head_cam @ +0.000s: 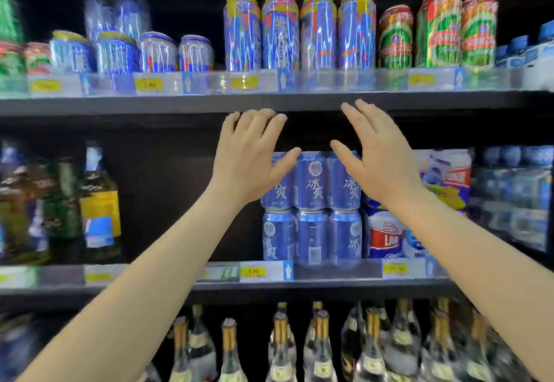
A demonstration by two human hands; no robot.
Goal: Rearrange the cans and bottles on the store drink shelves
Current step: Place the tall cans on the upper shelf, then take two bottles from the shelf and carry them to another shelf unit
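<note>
A wrapped pack of blue cans (313,207), stacked two rows high, stands on the middle shelf (329,284). My left hand (250,156) is raised in front of the pack's upper left corner, fingers relaxed and slightly bent, holding nothing. My right hand (374,153) is raised in front of the pack's upper right corner, fingers straight, holding nothing. On the top shelf (269,102) stand tall blue and yellow cans (299,30), with green and red cans (437,30) to their right.
Short blue cans (132,51) fill the top shelf's left part. Dark bottles (60,201) stand at the middle shelf's left, white and red can packs (389,234) right of the blue pack. Clear bottles with gold necks (299,348) line the bottom shelf. Water bottle packs (515,195) sit far right.
</note>
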